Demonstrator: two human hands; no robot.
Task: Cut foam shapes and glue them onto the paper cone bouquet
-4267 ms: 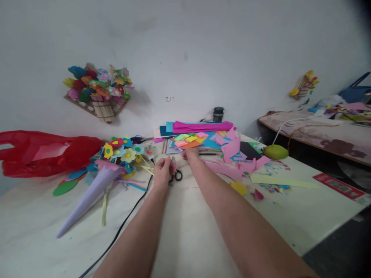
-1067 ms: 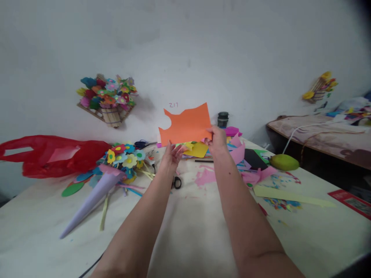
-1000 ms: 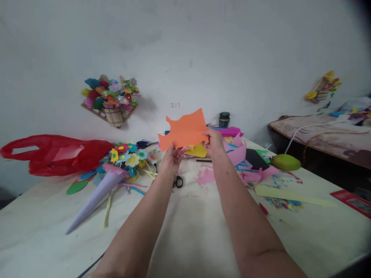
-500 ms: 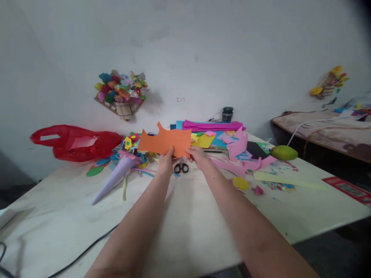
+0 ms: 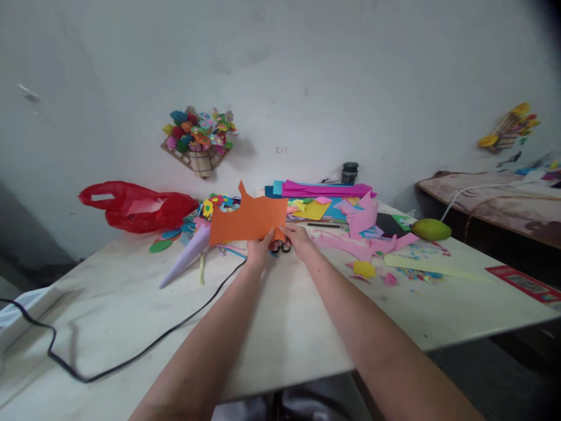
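An orange sheet of craft paper (image 5: 245, 219) with a curved cut-out along its top edge is held up over the table. My left hand (image 5: 260, 247) pinches its bottom edge, thumb in front. At the lower right corner, my right hand (image 5: 298, 240) grips the same sheet close beside the left. Black-handled scissors (image 5: 286, 247) lie just behind and below the hands, partly hidden. Left of the sheet rest a lilac paper cone (image 5: 186, 257) and colourful paper flowers (image 5: 208, 207).
A red plastic bag (image 5: 149, 213) sits at the left. A black cable (image 5: 162, 336) crosses the table's left half. Pink paper scraps (image 5: 362, 216), a green-yellow oval object (image 5: 432, 229) and a pale yellow strip (image 5: 425, 267) lie to the right. Rolled magenta paper (image 5: 326, 189) is at the back.
My hands have come closer together along the sheet's bottom edge, and the sheet has turned slightly. The camera view has shifted, so more of the table's left side and cable shows.
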